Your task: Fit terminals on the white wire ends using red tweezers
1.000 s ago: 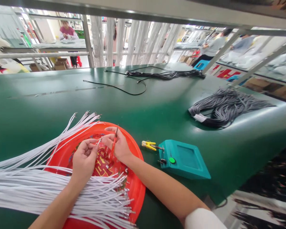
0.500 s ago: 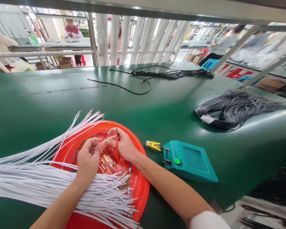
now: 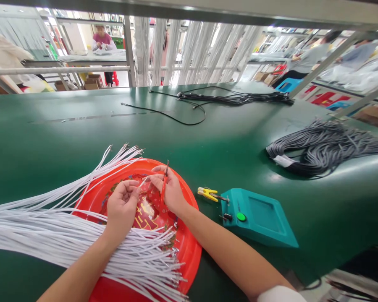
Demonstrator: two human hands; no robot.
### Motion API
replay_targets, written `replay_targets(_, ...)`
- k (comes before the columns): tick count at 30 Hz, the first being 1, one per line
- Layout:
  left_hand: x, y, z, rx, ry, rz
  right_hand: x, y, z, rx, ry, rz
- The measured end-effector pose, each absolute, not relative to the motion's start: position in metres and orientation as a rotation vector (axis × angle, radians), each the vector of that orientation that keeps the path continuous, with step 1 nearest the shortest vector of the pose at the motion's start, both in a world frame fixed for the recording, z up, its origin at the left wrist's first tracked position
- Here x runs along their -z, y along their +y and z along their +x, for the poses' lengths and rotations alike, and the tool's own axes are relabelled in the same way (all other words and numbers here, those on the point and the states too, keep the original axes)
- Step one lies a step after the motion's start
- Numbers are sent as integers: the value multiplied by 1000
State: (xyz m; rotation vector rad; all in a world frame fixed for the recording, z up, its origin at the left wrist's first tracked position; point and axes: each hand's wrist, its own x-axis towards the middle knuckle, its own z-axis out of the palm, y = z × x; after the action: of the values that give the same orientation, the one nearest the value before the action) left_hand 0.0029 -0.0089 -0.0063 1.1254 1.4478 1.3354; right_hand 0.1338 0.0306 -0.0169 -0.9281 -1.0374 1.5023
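Over a round red tray (image 3: 192,251) with a printed pattern, both my hands work close together. Between its thumb and fingers, my left hand (image 3: 122,208) pinches a thin white cable (image 3: 142,183) near its end. My right hand (image 3: 175,193) has its fingertips at the tip of that cable. Red-handled scissors (image 3: 164,186) are tucked in the same hand, blades pointing up and away. A thick bundle of white cables (image 3: 132,256) lies across the tray under my left forearm, its bared ends to the right. A smaller white bundle (image 3: 103,172) rests on the tray's far left rim.
A teal tester box (image 3: 261,216) with a green button and a yellow clip (image 3: 208,193) stands right of the tray. Coiled grey cables (image 3: 321,147) lie at the right, and black cables (image 3: 239,98) along the table's far side. A metal beam (image 3: 189,11) crosses overhead.
The whole view has shifted, so the table's contents appear slightly further right. My right fingers have drawn a little away from the left ones, and the scissors lean more to the right.
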Motion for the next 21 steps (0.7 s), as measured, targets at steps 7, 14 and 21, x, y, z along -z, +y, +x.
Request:
replay_targets(7, 6, -10, 5, -1294, 1417, 1154, 23, 22, 136, -834, -1624, -1016)
replay_targets(14, 3, -8, 6, -1288, 1401, 1105, 26, 23, 136, -706, -1694, -983)
replay_targets(21, 5, -9, 0, -1183, 1612, 1361, 35, 25, 140, -493, -1819, -919)
